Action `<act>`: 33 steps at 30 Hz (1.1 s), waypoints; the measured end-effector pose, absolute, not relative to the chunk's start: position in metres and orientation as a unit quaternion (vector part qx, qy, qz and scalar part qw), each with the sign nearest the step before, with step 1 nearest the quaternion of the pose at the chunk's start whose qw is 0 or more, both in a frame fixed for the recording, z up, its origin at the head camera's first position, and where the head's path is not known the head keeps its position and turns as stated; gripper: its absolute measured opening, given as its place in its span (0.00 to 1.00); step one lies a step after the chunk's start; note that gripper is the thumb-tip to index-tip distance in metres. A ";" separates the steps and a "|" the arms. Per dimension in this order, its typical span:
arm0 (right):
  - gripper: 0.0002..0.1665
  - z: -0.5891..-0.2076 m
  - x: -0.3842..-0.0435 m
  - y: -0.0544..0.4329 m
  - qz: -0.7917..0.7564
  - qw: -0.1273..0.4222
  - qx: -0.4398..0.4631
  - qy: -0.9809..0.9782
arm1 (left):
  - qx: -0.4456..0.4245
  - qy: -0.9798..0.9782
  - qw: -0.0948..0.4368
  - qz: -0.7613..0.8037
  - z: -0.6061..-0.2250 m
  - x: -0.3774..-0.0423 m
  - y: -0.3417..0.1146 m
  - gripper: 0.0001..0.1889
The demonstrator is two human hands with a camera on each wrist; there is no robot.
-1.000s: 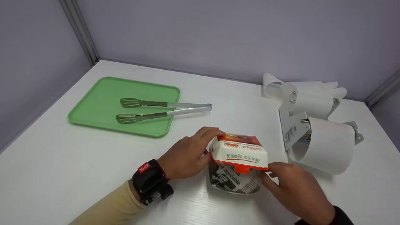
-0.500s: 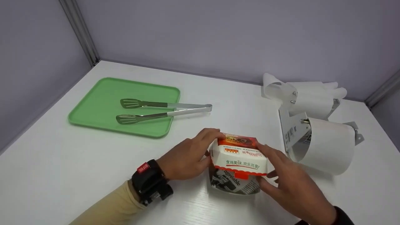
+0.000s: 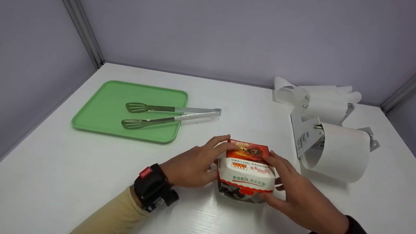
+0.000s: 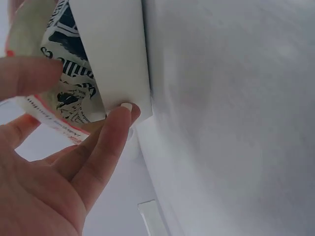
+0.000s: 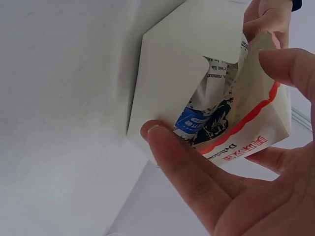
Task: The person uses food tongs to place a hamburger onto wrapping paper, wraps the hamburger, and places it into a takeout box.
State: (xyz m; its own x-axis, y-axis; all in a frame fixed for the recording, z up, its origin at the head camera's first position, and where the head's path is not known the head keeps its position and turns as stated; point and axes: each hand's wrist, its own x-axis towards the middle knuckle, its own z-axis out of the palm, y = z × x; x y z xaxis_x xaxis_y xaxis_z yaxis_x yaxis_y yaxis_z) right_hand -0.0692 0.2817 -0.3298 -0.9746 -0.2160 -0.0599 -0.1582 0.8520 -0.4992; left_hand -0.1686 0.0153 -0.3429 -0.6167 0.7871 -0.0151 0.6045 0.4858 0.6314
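Note:
A paper burger box (image 3: pixel 250 174) stands on the white table in the head view, its lid hinged down close over the base. The lid has a red burger picture on top and a red front tab. Newspaper-print wrapping (image 5: pixel 224 110) shows in the side gap in the right wrist view, with a bit of blue print. My left hand (image 3: pixel 195 165) grips the box's left side, fingers over the lid's top edge. From the right, my right hand (image 3: pixel 300 193) holds it, with fingers on the lid and the thumb near the front tab.
A green tray (image 3: pixel 97 110) lies at the back left, with metal tongs (image 3: pixel 195 113) resting across it and their handle end past its edge. To the right stand a white paper roll (image 3: pixel 344 152) on a bracket and another white curled piece (image 3: pixel 325 100) behind.
The box lid has tilted down toward the front, and its red tab sits lower over the wrapping. My right hand has moved from the box's side up onto the lid's top.

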 end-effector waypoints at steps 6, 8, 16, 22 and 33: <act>0.52 -0.331 -0.070 0.285 -0.254 0.077 -0.103 0.959 | 0.420 0.840 0.170 0.299 -0.341 -0.169 0.014 0.40; 0.51 -0.331 -0.071 0.285 -0.257 0.088 -0.100 0.957 | 0.425 0.838 0.172 0.294 -0.341 -0.169 0.013 0.42; 0.60 -0.334 -0.072 0.286 -0.245 0.126 -0.100 0.956 | 0.439 0.840 0.181 0.264 -0.344 -0.167 0.013 0.55; 0.73 -0.338 -0.075 0.280 -0.205 0.143 -0.074 0.965 | 0.434 0.839 0.181 0.273 -0.351 -0.165 0.017 0.61; 0.69 -0.345 -0.071 0.273 -0.272 0.051 -0.089 0.957 | 0.390 0.830 0.212 0.337 -0.358 -0.163 0.023 0.63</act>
